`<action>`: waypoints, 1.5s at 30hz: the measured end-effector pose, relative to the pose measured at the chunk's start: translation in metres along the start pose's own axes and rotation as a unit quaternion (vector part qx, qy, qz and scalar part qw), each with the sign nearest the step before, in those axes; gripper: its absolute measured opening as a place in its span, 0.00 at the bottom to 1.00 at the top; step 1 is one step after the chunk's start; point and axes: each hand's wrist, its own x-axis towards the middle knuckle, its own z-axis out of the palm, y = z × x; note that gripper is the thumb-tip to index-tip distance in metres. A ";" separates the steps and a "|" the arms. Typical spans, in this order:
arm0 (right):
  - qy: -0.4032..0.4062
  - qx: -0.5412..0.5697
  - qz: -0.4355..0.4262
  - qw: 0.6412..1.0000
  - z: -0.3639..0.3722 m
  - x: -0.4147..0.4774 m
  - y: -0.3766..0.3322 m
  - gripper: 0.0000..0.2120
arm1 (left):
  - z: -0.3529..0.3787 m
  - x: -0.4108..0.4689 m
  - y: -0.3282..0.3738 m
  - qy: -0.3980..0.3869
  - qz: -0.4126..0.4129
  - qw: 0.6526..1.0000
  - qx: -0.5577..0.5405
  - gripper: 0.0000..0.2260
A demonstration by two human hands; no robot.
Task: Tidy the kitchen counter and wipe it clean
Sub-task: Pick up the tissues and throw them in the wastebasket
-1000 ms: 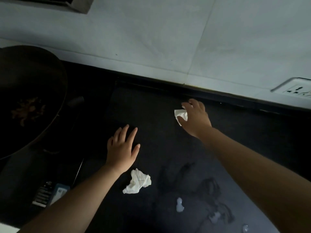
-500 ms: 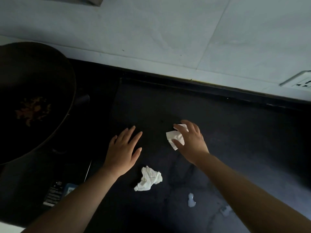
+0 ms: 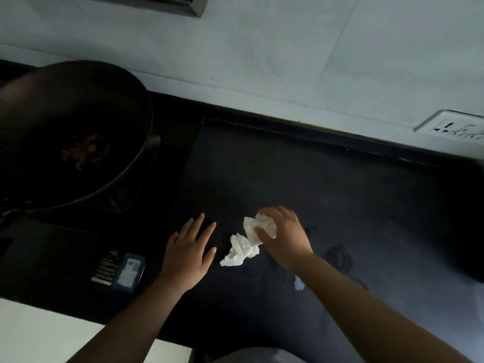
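Observation:
The dark kitchen counter (image 3: 327,195) fills the middle of the head view. My right hand (image 3: 284,238) presses a white tissue (image 3: 258,226) onto it, fingers closed over the paper. A second, crumpled white tissue (image 3: 239,251) lies loose on the counter, touching the held one at its lower left. My left hand (image 3: 187,254) rests flat on the counter just left of the crumpled tissue, fingers spread, holding nothing. A small wet patch (image 3: 298,284) and dark smears (image 3: 339,256) sit to the right of my right wrist.
A large dark wok (image 3: 78,132) with browned food scraps stands at the left on a stove. A small dark packet with a label (image 3: 119,271) lies near the front edge. A white wall socket (image 3: 453,127) is at the back right on the tiled wall.
My right hand has dragged its tissue from the back of the counter toward me until it meets the crumpled tissue. The left hand has stayed flat on the counter.

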 end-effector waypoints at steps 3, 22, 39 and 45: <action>-0.044 -0.011 -0.012 0.999 0.024 -0.014 -0.016 0.19 | 0.005 -0.019 -0.002 0.004 -0.006 1.000 0.001 0.26; -0.061 0.008 0.071 0.996 0.064 -0.058 -0.023 0.22 | 0.023 -0.044 -0.014 0.027 0.013 1.000 -0.010 0.25; -0.101 -0.103 0.067 0.987 0.080 -0.061 -0.047 0.28 | 0.028 -0.041 -0.023 0.043 0.029 0.998 -0.030 0.24; -0.052 -0.052 0.101 0.992 0.086 -0.070 -0.046 0.26 | 0.033 -0.042 -0.025 0.044 0.032 0.998 -0.044 0.24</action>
